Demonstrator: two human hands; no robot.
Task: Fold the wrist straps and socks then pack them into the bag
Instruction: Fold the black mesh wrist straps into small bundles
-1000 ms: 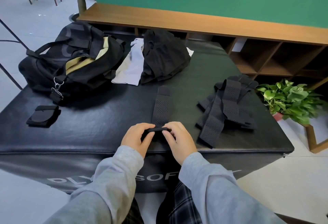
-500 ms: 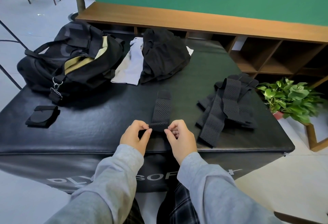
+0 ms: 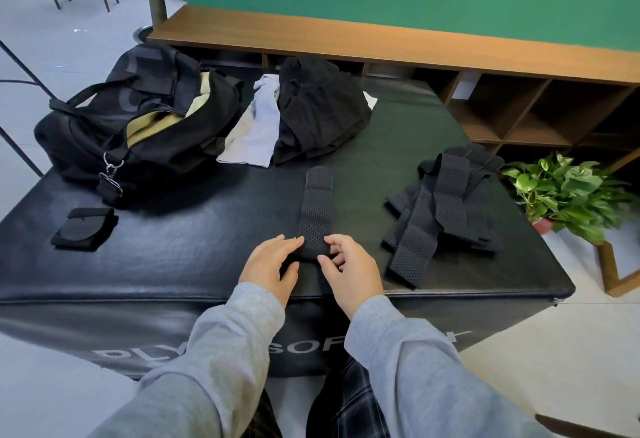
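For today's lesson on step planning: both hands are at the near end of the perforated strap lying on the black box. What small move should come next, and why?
Probably roll the near end another turn away from the body. The left hand and right hand flank a small started roll, while most of the wrist strap lies flat and unrolled toward the bag.

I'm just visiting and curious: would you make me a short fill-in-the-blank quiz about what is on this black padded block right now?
1. Both hands, left hand and right hand, work on the near end of a perforated wrist ____.
2. The black bag shows a ____ coloured lining.
3. A potted plant stands to the ____ of the block.
4. The folded strap lies near the block's ____ edge.

Missing words: strap; tan; right; left
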